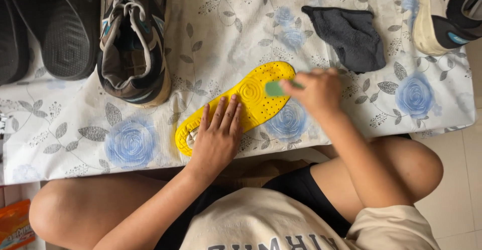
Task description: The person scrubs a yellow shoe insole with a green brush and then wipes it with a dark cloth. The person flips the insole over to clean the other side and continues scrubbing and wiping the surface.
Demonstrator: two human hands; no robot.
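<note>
The yellow insole (pixel 251 99) lies flat on the table cloth (pixel 211 44), approx. in the middle of the table, placed diagonal: heel end near the table's front edge, toe end pointing up and to the right.

Left hand (pixel 217 135) is flat on the heel part of the insole, fingers stretched and close together, palm pressing down. It does not clamp anything, it only pins the insole to the cloth.

Right hand (pixel 317 92) is a bit blurred. Its fingers are pinched together on a small green pad (pixel 274 88), prob. a sponge or a cloth piece; I cannot tell which. The pad touches the insole on the toe part, beside the round dotted pattern. So the insole is under both hands: heel below the left palm, toe part below the green pad, w/ the right hand itself mostly just off the insole's right edge.

Around: a dark grey cloth (pixel 351 36) lies on the table, above and right of the right hand, not touching it. A worn sneaker (pixel 133 39) stands at the upper left, near the insole but apart. Left of it are black slippers (pixel 55 29). Another sneaker (pixel 444 14) is at the top right corner. The person sits w/ bare knees under the table edge.
</note>
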